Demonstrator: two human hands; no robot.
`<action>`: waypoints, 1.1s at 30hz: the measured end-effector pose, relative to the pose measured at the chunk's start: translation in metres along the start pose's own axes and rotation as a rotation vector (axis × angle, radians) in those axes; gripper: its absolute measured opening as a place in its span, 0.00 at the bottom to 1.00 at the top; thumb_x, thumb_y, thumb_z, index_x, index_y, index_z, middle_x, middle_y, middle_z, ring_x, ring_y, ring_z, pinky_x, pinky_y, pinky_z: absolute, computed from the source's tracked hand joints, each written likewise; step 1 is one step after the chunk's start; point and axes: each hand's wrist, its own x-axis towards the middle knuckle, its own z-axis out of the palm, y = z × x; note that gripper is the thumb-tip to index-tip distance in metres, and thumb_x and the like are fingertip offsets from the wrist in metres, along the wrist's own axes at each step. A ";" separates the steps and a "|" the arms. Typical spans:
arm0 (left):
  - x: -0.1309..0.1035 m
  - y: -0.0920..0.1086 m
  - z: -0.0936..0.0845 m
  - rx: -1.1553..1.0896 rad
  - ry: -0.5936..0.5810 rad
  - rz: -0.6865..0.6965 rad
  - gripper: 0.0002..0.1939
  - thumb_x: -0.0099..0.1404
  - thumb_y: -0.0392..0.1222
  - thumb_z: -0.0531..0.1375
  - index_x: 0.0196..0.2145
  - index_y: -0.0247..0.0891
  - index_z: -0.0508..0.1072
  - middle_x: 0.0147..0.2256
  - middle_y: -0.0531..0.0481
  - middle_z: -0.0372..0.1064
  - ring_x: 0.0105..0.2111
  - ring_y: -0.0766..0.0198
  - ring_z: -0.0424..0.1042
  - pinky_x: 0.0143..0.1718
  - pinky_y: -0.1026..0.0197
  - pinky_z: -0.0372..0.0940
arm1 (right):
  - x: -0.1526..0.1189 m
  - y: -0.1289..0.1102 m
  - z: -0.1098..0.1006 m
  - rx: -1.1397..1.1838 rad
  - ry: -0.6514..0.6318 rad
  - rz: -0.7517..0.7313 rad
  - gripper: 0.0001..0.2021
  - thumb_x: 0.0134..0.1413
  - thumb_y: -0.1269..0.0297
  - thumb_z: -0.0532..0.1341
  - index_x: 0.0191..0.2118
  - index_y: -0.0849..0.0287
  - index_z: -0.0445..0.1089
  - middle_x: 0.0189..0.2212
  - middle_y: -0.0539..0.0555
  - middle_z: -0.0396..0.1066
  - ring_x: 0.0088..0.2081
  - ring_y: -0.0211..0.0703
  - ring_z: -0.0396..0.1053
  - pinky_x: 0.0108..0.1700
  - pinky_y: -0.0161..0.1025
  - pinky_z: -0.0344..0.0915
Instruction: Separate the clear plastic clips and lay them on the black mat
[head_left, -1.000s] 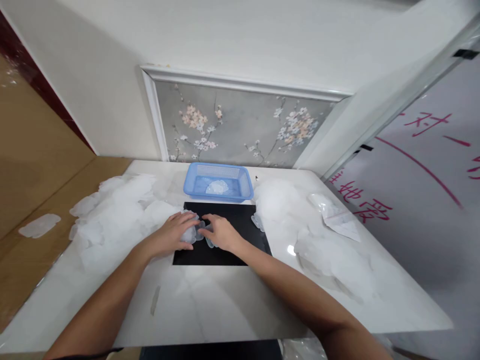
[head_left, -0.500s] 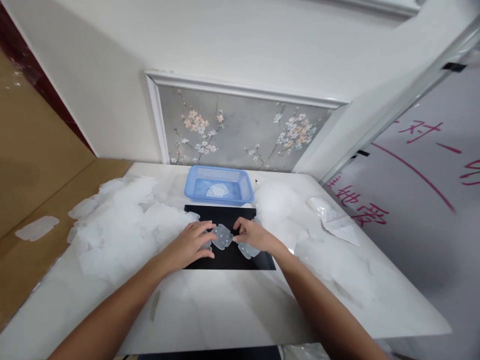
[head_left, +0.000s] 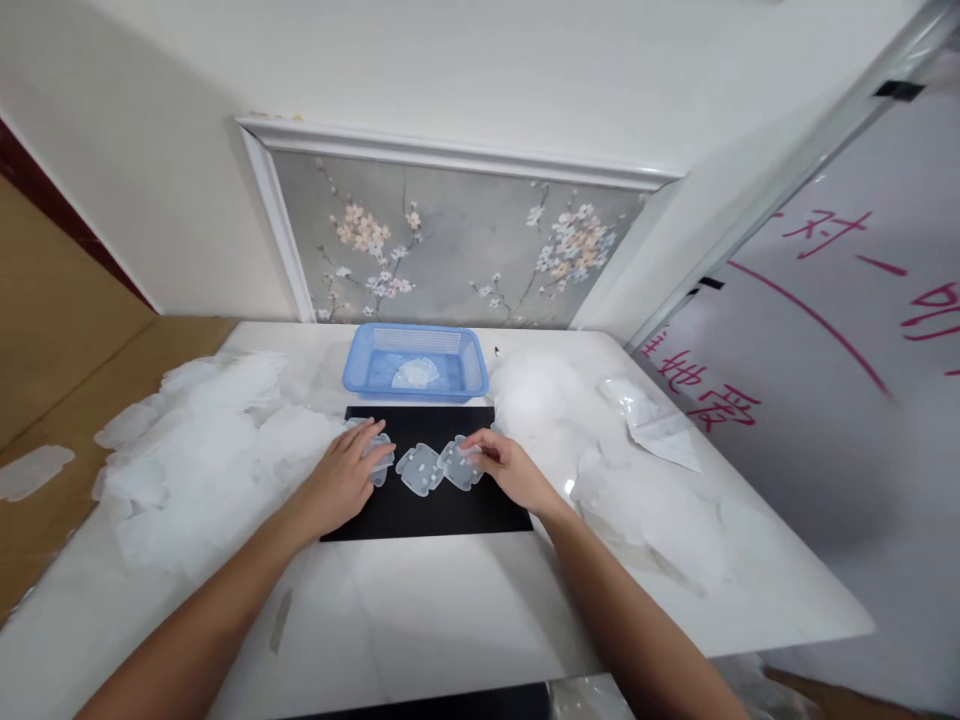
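Note:
On a black mat (head_left: 435,515) lie several thin, translucent plastic pieces with notched edges and small pale dots. My left hand (head_left: 337,487) rests at the mat's left side with fingers spread over a translucent piece (head_left: 381,468), partly covering it. A middle translucent piece (head_left: 419,470) lies flat and untouched. Against its right edge, seemingly overlapping it, is a right translucent piece (head_left: 457,465). My right hand (head_left: 517,473) pinches that piece's right side between thumb and fingers.
A blue plastic basket (head_left: 352,378) behind the mat contains a few translucent pieces. Large heaps of similar sheets lie on the left (head_left: 202,460) and right (head_left: 540,410) of the white table (head_left: 420,610). A clear plastic bag (head_left: 660,430) lies at the right, near a marked whiteboard (head_left: 810,330).
My left hand has drawn left, away from the middle piece. My right hand has brought the right piece up against the middle one. The view has shifted slightly.

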 end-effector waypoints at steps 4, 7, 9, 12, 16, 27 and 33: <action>0.005 0.023 0.012 -0.047 -0.022 0.116 0.23 0.63 0.34 0.57 0.56 0.42 0.71 0.63 0.40 0.61 0.66 0.43 0.53 0.67 0.32 0.34 | 0.000 0.000 -0.001 0.073 0.020 0.016 0.08 0.52 0.63 0.60 0.39 0.55 0.69 0.33 0.49 0.72 0.34 0.41 0.69 0.40 0.41 0.65; 0.007 0.027 0.032 -0.221 -0.097 0.121 0.17 0.67 0.38 0.56 0.52 0.43 0.73 0.58 0.42 0.68 0.62 0.47 0.61 0.67 0.37 0.45 | 0.000 -0.002 -0.001 0.169 0.008 0.033 0.09 0.51 0.62 0.62 0.40 0.54 0.68 0.35 0.51 0.73 0.34 0.43 0.71 0.38 0.42 0.67; 0.008 0.023 0.042 -0.300 -0.110 0.090 0.14 0.69 0.38 0.54 0.49 0.43 0.74 0.56 0.42 0.70 0.61 0.47 0.63 0.64 0.39 0.52 | -0.001 -0.004 -0.001 0.222 -0.002 0.056 0.11 0.50 0.61 0.63 0.41 0.54 0.67 0.35 0.51 0.73 0.34 0.44 0.72 0.37 0.43 0.69; 0.009 0.017 0.044 -0.325 -0.111 0.087 0.11 0.68 0.37 0.55 0.43 0.42 0.76 0.52 0.43 0.73 0.58 0.47 0.66 0.62 0.43 0.57 | -0.002 -0.006 -0.001 0.283 0.002 0.088 0.16 0.49 0.60 0.65 0.44 0.53 0.65 0.35 0.51 0.73 0.36 0.47 0.74 0.39 0.45 0.70; 0.012 0.023 0.029 -0.179 -0.013 0.112 0.11 0.69 0.34 0.53 0.37 0.41 0.75 0.41 0.44 0.76 0.48 0.53 0.73 0.53 0.49 0.66 | -0.004 -0.009 -0.002 0.337 0.009 0.104 0.20 0.47 0.59 0.67 0.45 0.53 0.63 0.33 0.49 0.73 0.35 0.46 0.75 0.41 0.45 0.70; 0.005 0.009 0.011 -0.118 0.067 0.224 0.14 0.69 0.43 0.59 0.51 0.43 0.73 0.50 0.44 0.74 0.50 0.55 0.72 0.51 0.50 0.68 | 0.000 0.006 -0.008 0.031 0.079 0.042 0.17 0.46 0.66 0.60 0.45 0.54 0.69 0.43 0.52 0.74 0.31 0.39 0.70 0.36 0.39 0.66; 0.010 0.004 0.016 -0.123 -0.023 0.305 0.09 0.70 0.42 0.57 0.42 0.44 0.78 0.49 0.46 0.75 0.48 0.55 0.73 0.54 0.48 0.64 | -0.003 -0.003 -0.010 -0.128 -0.016 -0.006 0.12 0.50 0.66 0.58 0.41 0.56 0.74 0.40 0.53 0.76 0.33 0.41 0.71 0.38 0.41 0.66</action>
